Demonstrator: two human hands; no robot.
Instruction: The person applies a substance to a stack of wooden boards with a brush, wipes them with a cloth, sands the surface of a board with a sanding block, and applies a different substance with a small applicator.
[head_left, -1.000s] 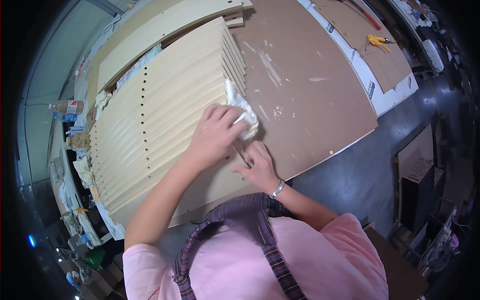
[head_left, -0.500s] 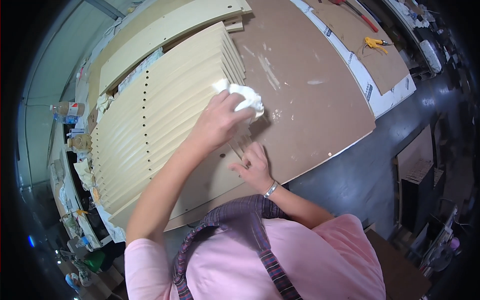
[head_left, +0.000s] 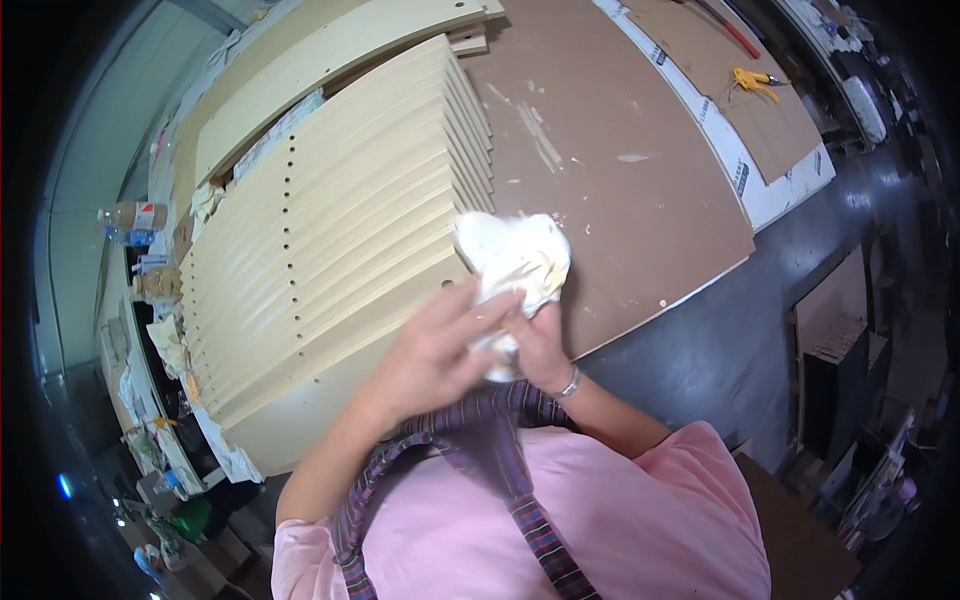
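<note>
Cloth point(head_left: 525, 255) between 2 hands point(head_left: 425, 350) near boards point(head_left: 370, 200)

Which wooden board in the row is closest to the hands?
The front board, at the row's lower end, by the left hand and right hand. It shows a broad face; the overlapped boards behind show only narrower strips.

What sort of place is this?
Probably a woodworking or furniture workshop: overlapping pale wooden boards with drilled holes, a scuffed brown worktop, and what looks like a yellow air blow gun on the far right all suggest it.
</note>
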